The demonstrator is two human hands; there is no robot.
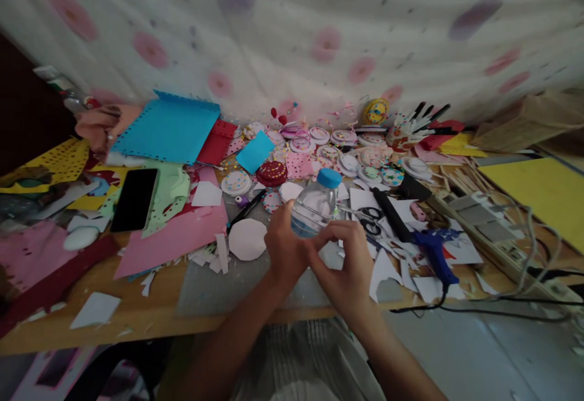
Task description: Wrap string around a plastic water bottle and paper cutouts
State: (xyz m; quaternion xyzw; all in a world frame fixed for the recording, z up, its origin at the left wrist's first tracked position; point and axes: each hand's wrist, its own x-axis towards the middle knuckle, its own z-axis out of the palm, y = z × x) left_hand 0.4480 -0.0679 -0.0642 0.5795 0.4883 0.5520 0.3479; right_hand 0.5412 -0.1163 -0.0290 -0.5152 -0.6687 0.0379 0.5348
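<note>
Plastic, see-through and blue-capped, the bottle [314,205] sat grasped in your left hand [283,246]; your right hand [354,270] curled beside it, its hold unclear.

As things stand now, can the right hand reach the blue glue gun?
Probably yes: the blue glue gun lies to the right of the right hand, with seemingly only low paper scraps between.

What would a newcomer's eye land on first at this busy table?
Probably the clear bottle with its bright blue cap, held in the person's fingers near the middle of the picture. Next might come the large blue sheet at the back left and the yellow sheet at the far right, or the dark blue glue gun right of the bottle.
</note>
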